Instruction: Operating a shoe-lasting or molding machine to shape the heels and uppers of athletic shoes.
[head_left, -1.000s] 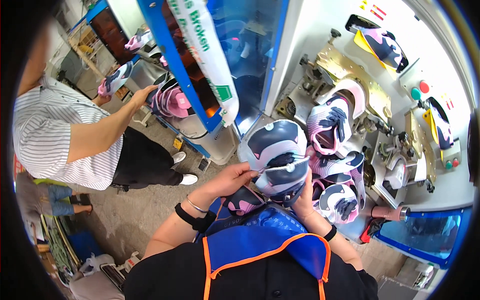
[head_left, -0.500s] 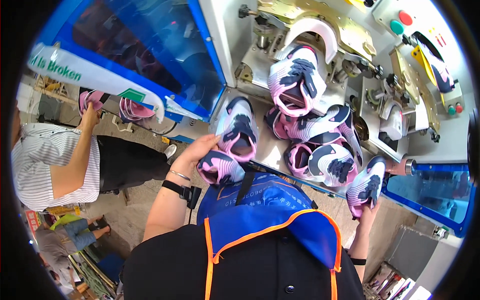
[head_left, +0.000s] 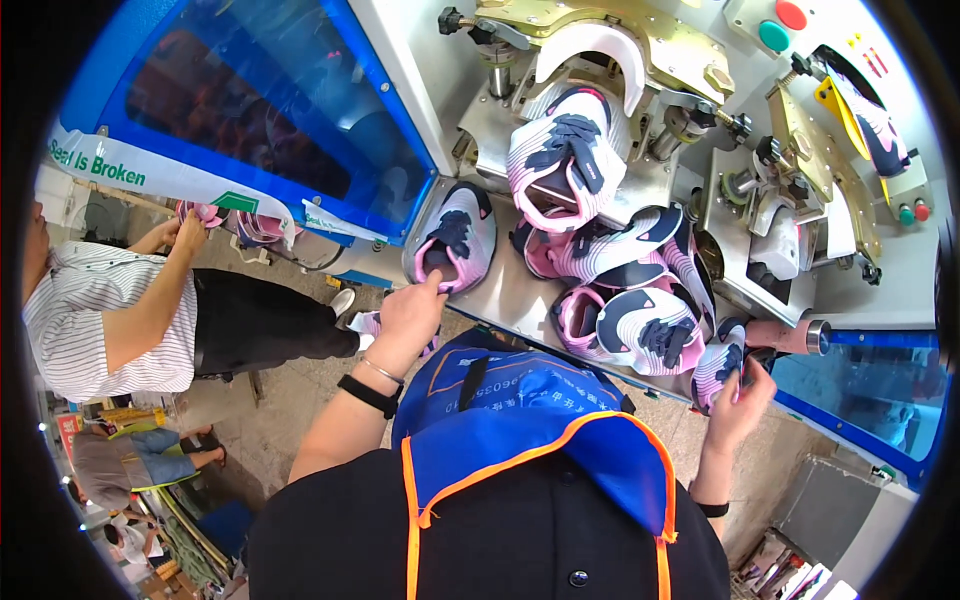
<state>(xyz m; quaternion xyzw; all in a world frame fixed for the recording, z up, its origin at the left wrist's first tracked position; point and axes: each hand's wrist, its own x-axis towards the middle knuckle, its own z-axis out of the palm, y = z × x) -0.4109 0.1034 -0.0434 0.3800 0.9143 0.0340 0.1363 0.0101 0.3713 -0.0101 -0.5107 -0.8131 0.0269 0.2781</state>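
My left hand (head_left: 412,312) is closed at the heel edge of a white, navy and pink sneaker (head_left: 462,235), with a fingertip at its opening. That sneaker rests on the machine's metal ledge, toe away from me. Parts of another sneaker (head_left: 364,324) show beside and behind my left wrist; most of it is hidden. At the right, my right hand (head_left: 738,402) pinches the collar of a smaller-looking sneaker (head_left: 712,372), held at the ledge's edge. Between my hands lies a pile of matching sneakers (head_left: 640,325). One sneaker (head_left: 568,155) sits higher, under a white curved pad (head_left: 600,55).
Brass-coloured clamps (head_left: 660,40) and a second press station (head_left: 790,200) stand behind the pile. A pink bottle (head_left: 785,337) lies at the right. Red and green buttons (head_left: 775,36) are up right. A co-worker (head_left: 120,310) in a striped shirt handles pink shoe parts at the left.
My left hand has moved from the near sneaker to the heel of the one on the ledge, which shifted slightly left. My right hand has raised its fingers to that sneaker's collar.
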